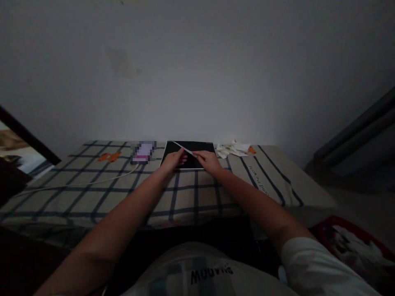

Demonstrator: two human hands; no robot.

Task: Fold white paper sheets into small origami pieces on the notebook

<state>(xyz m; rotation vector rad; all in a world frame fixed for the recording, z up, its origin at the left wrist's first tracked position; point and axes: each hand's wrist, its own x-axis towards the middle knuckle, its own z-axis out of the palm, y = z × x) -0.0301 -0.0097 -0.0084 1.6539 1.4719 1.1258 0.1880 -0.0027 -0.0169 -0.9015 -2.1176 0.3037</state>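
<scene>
While both arms stretch out over the checked cloth (185, 197), the hands meet at the near edge of a dark tablet (189, 153) that lies flat against the far wall, and a thin pale strip (182, 148) runs between them. Its long axis goes on a slant: from the fingers of the right hand (210, 160), which pinch its near end, it climbs away and to the left across the dark face toward the far left corner. The left hand (173, 159) sits just left of that pinch, its fingers closed down on the tablet's near left part and touching or nearly touching the strip's middle; whether they grip the strip or merely press beside it I cannot tell at this size. So the strip lies ahead and to the left of the right-hand grip and directly over the left hand's fingertips, with the left hand the nearer to its free far end. Left of the left hand a phone (143, 151) lies on the cloth, with a white cable (92, 183) trailing off toward the near left. Right of the right hand, well apart from the grip, sits a heap of crumpled white paper (232, 148).
</scene>
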